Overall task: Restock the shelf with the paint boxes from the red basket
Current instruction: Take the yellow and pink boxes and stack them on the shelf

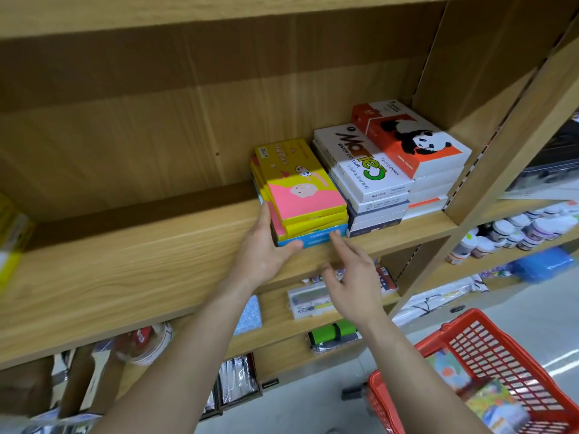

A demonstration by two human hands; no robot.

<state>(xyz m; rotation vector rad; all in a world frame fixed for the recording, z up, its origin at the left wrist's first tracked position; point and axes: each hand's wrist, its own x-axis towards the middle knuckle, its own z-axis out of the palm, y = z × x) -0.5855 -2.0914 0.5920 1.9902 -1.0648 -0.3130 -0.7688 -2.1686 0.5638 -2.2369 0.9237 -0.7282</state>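
Three stacks of paint boxes stand on the wooden shelf (131,264): a yellow and pink stack (300,189) with a blue box at the bottom, a white "Marie's" stack (363,170), and a red and white panda stack (413,142). My left hand (266,245) lies flat against the left side of the yellow stack, thumb on the blue box's front edge. My right hand (351,277) hovers with fingers spread just in front of that stack, holding nothing. The red basket (488,349) sits on the floor at the lower right, with colourful boxes (488,399) inside.
The shelf board left of the stacks is bare wood; a blurred yellow item (9,239) sits at its far left. Lower shelves hold pencil cases and packets (313,299). Paint jars (507,233) fill the neighbouring shelf unit on the right.
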